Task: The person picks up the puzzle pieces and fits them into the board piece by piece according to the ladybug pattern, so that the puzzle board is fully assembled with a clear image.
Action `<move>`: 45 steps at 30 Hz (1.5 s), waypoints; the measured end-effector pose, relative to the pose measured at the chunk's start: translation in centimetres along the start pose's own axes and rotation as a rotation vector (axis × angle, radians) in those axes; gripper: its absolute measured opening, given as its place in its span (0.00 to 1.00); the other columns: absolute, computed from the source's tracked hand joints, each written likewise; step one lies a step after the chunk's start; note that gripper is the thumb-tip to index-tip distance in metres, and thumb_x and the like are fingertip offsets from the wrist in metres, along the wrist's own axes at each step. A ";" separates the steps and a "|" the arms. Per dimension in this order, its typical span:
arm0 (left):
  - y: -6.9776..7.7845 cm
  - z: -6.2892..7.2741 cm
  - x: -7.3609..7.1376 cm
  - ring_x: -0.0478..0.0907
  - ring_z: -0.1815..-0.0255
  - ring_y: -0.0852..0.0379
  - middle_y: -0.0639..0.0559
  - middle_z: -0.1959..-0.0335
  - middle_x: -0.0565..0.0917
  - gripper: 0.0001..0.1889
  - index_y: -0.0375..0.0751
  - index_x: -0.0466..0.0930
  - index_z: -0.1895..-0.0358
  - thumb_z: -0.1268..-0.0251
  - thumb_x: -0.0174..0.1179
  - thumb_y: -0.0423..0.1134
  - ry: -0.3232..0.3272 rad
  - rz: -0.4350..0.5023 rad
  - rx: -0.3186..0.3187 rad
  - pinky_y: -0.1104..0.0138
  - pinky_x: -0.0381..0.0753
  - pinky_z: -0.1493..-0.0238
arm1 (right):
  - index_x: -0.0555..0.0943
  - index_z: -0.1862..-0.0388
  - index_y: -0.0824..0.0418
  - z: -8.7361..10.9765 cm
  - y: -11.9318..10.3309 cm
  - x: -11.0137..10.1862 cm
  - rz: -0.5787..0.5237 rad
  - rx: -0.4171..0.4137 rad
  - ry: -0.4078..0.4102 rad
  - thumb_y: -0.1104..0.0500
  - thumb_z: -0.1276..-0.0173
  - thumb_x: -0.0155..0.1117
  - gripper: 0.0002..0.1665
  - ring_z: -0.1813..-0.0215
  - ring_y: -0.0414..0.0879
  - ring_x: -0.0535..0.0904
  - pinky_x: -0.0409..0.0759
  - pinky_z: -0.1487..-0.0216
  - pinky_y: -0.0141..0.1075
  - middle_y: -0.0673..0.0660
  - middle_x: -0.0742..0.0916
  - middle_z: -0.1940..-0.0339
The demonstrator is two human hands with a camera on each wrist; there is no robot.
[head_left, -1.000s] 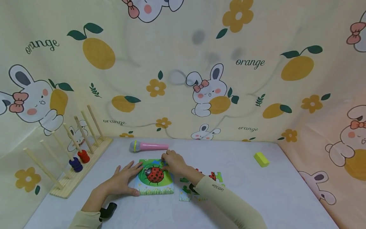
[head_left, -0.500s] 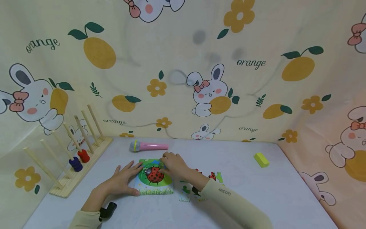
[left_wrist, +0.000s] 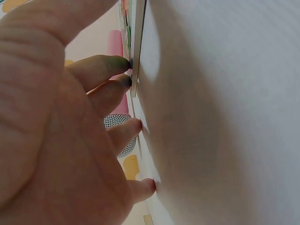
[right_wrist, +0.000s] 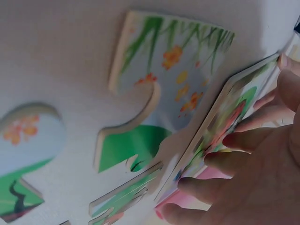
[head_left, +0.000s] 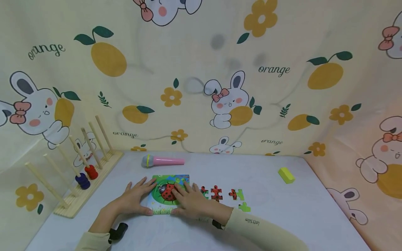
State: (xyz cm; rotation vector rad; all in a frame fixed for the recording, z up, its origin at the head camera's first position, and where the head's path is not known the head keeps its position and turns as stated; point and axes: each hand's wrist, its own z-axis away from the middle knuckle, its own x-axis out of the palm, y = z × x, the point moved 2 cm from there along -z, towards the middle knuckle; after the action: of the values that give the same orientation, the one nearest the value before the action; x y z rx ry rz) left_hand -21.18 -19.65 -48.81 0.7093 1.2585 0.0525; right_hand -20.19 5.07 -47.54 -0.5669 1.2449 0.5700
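Observation:
A square ladybug puzzle board lies flat on the table in the head view. My left hand is spread at its left edge, with fingertips on the upper left and the thumb at the lower left corner. From the right, my right hand reaches over the board with fingers extended, its fingertips on or just above the ladybug picture. Loose puzzle pieces lie right of the board, some hidden under the right forearm. A large grass-and-flower puzzle piece shows near the board in the right wrist view.
Behind the board lies a pink toy microphone. A wooden peg rack with blue rings and red rings stands at the left. At the right is a yellow block. A printed curtain closes off the back.
My right hand has moved from the board's upper right corner toward me, and its bent fingers have straightened. More loose pieces are now uncovered. The left hand stays put.

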 end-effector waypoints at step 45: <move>-0.6 0.1 -0.3 0.46 0.22 0.32 0.44 0.22 0.61 0.57 0.41 0.66 0.26 0.61 0.73 0.69 0.041 -0.045 0.002 0.23 0.34 0.36 | 0.75 0.32 0.57 1.8 4.9 -2.0 -0.170 0.066 0.176 0.46 0.38 0.74 0.38 0.37 0.54 0.71 0.71 0.41 0.55 0.58 0.77 0.38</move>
State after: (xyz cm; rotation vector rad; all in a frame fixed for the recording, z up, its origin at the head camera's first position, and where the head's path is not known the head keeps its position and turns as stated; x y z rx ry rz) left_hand -21.40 -20.32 -48.81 0.6840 1.3137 0.0290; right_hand -22.70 9.65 -45.64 -0.6707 1.3614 0.3408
